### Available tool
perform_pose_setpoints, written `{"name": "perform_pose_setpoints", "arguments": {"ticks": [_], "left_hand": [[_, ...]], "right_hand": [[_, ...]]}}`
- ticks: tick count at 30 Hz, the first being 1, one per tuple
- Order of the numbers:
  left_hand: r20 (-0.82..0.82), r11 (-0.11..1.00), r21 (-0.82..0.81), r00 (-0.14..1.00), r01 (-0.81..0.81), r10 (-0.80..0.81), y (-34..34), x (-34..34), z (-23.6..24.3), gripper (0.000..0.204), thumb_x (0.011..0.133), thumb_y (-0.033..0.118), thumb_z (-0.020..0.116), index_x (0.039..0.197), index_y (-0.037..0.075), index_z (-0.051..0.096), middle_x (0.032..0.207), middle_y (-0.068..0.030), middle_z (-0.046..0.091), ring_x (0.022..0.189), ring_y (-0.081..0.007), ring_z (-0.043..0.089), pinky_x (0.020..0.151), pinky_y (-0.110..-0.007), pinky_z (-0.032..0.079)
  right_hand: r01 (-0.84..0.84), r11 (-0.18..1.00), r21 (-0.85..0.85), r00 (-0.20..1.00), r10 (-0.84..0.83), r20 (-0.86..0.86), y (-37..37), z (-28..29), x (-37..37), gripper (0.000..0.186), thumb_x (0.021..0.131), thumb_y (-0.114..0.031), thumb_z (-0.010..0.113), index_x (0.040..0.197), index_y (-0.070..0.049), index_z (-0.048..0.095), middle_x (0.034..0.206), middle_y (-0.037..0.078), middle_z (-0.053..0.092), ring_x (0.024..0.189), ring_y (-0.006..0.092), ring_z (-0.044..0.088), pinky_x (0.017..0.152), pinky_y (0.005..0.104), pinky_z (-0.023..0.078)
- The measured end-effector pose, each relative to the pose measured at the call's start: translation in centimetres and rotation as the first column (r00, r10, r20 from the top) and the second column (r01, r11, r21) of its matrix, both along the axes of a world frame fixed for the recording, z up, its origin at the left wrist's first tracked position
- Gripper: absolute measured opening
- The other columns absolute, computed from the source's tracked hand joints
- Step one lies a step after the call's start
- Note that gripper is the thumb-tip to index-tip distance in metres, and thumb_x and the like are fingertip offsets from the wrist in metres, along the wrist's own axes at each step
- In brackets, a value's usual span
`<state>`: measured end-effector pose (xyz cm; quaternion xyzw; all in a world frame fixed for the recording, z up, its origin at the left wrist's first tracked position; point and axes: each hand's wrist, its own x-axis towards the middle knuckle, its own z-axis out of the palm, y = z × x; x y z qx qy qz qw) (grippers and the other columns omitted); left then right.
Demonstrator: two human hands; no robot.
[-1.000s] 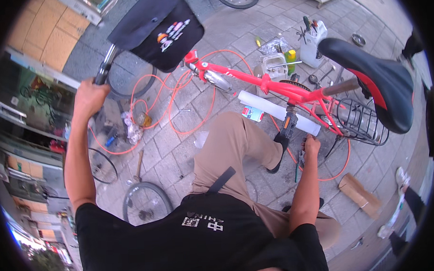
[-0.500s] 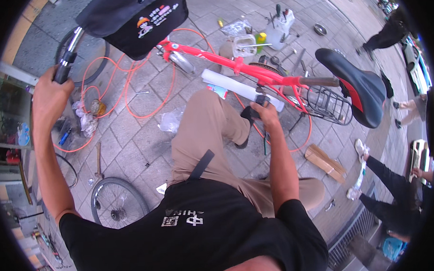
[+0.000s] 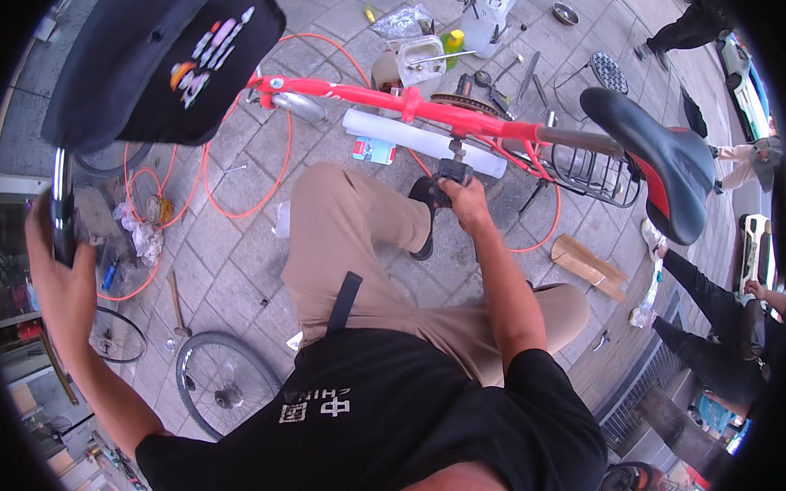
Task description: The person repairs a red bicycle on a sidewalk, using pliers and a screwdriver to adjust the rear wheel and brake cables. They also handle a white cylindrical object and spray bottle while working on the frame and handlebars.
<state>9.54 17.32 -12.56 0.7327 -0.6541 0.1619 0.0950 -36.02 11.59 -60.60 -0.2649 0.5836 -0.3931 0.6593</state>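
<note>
Handlebar and black bag have swung nearer the body since the last frame; the left hand has come back with them. Right hand stays at the pedal. For the work on the red bicycle, that reads as the front end being turned while the crank side is kept in hand — a judgement only.

Pose: hands wide apart. Left arm out to the side, the black grip lying between thumb and fingers; how firmly they close, cannot tell. Right arm reaches ahead and slightly inward, fingers closed on the pedal edge.

Bicycle lies ahead of both hands, its saddle off to the right of the right hand. White roll just beyond the right hand; orange hose between the hands, farther out — loose wheel nearer the body, right of the left hand.
</note>
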Motion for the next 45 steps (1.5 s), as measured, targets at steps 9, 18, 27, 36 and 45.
{"name": "perform_pose_setpoints", "arguments": {"ticks": [9,18,27,36,45], "left_hand": [[-0.148,0.984,0.136,0.979,-0.118,0.138,3.0,3.4,0.3,0.070,0.084,0.003,0.060,0.153,-0.004,0.048,0.144,-0.0186,0.059,0.127,-0.0241,0.056,0.112,-0.033,0.038],[-0.053,0.966,0.032,0.964,-0.257,0.259,3.2,2.9,1.0,0.076,0.089,0.010,0.065,0.157,-0.005,0.037,0.151,-0.0193,0.048,0.139,-0.0269,0.043,0.119,-0.036,0.027],[-0.095,0.875,0.259,0.891,-0.409,0.444,2.7,1.7,2.4,0.054,0.095,0.021,0.070,0.141,-0.003,0.053,0.115,-0.0100,0.061,0.104,-0.0185,0.052,0.098,-0.033,0.042],[-0.079,0.936,0.076,0.934,-0.343,0.348,1.7,0.7,0.4,0.022,0.098,0.019,0.069,0.105,-0.001,0.063,0.079,-0.0052,0.052,0.073,-0.0165,0.043,0.071,-0.034,0.043],[-0.038,0.982,-0.062,0.984,-0.179,0.177,0.5,0.5,-0.4,0.043,0.093,0.015,0.071,0.131,-0.003,0.061,0.118,-0.0186,0.068,0.105,-0.0271,0.065,0.098,-0.038,0.050]], "right_hand": [[0.076,0.995,-0.061,0.987,-0.084,-0.140,-1.8,-5.9,10.1,0.053,0.085,-0.014,0.074,0.123,0.017,0.054,0.117,0.025,0.069,0.111,0.0282,0.068,0.092,0.0399,0.055],[-0.201,0.937,0.285,0.786,0.328,-0.525,-6.9,-18.7,11.6,0.058,0.089,-0.042,0.067,0.125,0.002,0.069,0.129,0.029,0.069,0.128,0.0404,0.064,0.106,0.0480,0.052],[0.031,0.942,0.335,0.611,0.248,-0.752,-1.4,-23.0,-9.8,0.050,0.081,-0.041,0.075,0.105,0.003,0.075,0.114,0.029,0.074,0.113,0.0433,0.071,0.095,0.0482,0.056],[0.087,0.983,0.160,0.844,0.013,-0.536,1.3,-16.6,-14.3,0.041,0.080,-0.029,0.082,0.099,0.007,0.076,0.089,0.017,0.077,0.081,0.0257,0.074,0.074,0.0401,0.056],[-0.052,0.961,0.273,0.647,0.241,-0.724,1.4,-15.9,-14.4,0.057,0.083,-0.042,0.075,0.115,0.006,0.073,0.116,0.032,0.073,0.118,0.0446,0.068,0.102,0.0490,0.053]]}}
